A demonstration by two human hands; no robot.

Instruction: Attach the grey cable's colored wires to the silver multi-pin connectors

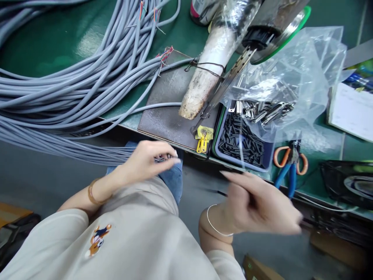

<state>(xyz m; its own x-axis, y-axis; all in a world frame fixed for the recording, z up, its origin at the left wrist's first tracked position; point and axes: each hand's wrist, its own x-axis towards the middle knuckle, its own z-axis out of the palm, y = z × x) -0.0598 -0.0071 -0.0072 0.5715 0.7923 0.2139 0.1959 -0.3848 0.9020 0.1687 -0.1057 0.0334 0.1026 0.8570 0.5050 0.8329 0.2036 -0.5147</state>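
Note:
My left hand is closed in a pinch at the table's front edge, above my lap. Thin coloured wire ends and a small shiny bit show between its thumb and fingers, at the end of a grey cable bundle coming from the left. My right hand, smeared by motion, is curled in front of the blue bin. A thin dark piece sticks out beside its fist; what the fingers hold is hidden. Short black tubes fill the bin, with metal connector parts in a plastic bag behind them.
A thick coil of grey cables covers the table's left side. A wrapped white tube and a metal strip angle down over a metal plate, near a yellow clip. Blue-handled pliers and orange-handled scissors lie right.

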